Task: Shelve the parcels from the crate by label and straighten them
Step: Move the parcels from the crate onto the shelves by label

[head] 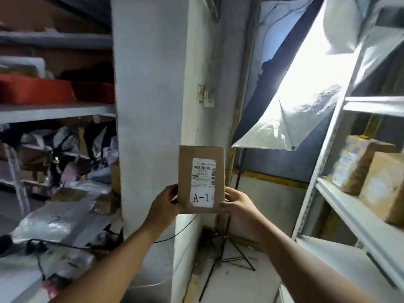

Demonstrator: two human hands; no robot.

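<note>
At far left I note a grey metal shelving unit (54, 110) carrying red trays (37, 89) above and a loose heap of grey plastic mailer bags (56, 217) below. The left hand (164, 203) grips the lower left edge of a small brown cardboard parcel (201, 178), thumb on the front face. The parcel is held upright in mid-air before a pale concrete pillar (150, 106), well clear of any shelf. Its white shipping label (203, 182) faces me and reads "A-1". The right hand (238, 204) clamps the lower right edge, fingers (229, 194) curled onto the front. Both hands are closed on the parcel. At right stands a white metal rack (349, 215) holding brown cartons (371, 178).

Assessment: I judge the label is being read and placement is not begun. Risks: no shelf markings are legible to me, so misfiling is possible. The grip sits low on the parcel, so it could tip forward. The black tripod (223, 254) and trailing cable (179, 230) underfoot invite a trip.
</note>
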